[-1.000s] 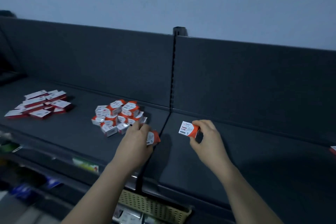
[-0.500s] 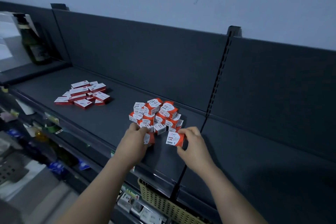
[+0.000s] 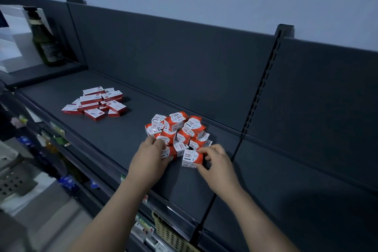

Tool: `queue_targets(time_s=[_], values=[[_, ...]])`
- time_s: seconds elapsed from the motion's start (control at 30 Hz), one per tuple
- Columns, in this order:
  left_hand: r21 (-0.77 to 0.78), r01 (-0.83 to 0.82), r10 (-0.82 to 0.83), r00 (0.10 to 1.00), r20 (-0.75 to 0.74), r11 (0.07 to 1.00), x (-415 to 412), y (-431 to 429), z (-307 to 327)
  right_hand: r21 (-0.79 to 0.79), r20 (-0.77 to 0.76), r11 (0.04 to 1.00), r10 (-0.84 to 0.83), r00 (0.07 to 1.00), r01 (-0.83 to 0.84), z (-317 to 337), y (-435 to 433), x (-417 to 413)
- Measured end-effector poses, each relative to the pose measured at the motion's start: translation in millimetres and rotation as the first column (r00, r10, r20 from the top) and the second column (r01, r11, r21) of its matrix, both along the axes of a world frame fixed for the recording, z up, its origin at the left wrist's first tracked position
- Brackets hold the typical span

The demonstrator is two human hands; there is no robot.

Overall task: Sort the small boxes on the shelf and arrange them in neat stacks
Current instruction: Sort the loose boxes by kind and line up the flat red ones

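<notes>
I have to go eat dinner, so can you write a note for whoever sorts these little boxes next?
Left hand grips an edge box on the near side of the paper clip heap.
Right hand pinches the front box, marked PAPER CLIPS, just beside it.
The heap and the flat box pile lie jumbled, apart, on the shelf.
Done: no neat stacks yet.
Left: stack both kinds.

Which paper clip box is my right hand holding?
The front-right box, pinched by your right hand: it sits at the near right edge of the pile, printed face up, while the rest are heaped together.
</notes>
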State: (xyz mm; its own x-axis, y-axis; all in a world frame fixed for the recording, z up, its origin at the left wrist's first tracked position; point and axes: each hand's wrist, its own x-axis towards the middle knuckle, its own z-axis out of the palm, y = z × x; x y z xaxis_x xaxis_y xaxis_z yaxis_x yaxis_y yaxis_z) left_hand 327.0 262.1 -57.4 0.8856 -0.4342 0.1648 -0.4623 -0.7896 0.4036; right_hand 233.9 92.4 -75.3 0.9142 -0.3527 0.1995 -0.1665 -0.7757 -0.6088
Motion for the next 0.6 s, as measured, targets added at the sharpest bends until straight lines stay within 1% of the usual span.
queue_targets(time_s=[0.1, 0.23, 0.37, 0.53, 0.6], values=[[-0.021, 0.013, -0.011, 0.997, 0.082, 1.000, -6.0, -2.6, 5.8, -0.017, -0.018, 1.000, -0.012, 1.000, 0.012, 0.9, 1.3, -1.1], [-0.074, 0.097, -0.083, 0.982, 0.172, 0.993, -10.3, -13.7, 19.9, -0.054, 0.004, 0.997, -0.046, 0.999, 0.046, 11.2, 1.3, -10.5], [-0.079, 0.252, -0.229, 0.947, 0.226, 0.965, -12.9, -32.4, 27.3, -0.124, 0.048, 0.984, -0.122, 0.991, 0.127, 25.0, -7.5, -30.4], [-0.028, 0.426, -0.406, 0.879, 0.248, 0.904, -28.9, -60.8, 36.1, -0.182, 0.063, 0.940, -0.283, 0.957, 0.289, 41.0, -18.4, -74.2], [-0.001, 0.504, -0.489, 0.839, 0.240, 0.864, -37.9, -73.6, 38.0, -0.188, 0.063, 0.911, -0.362, 0.930, 0.367, 46.4, -20.7, -96.5]])
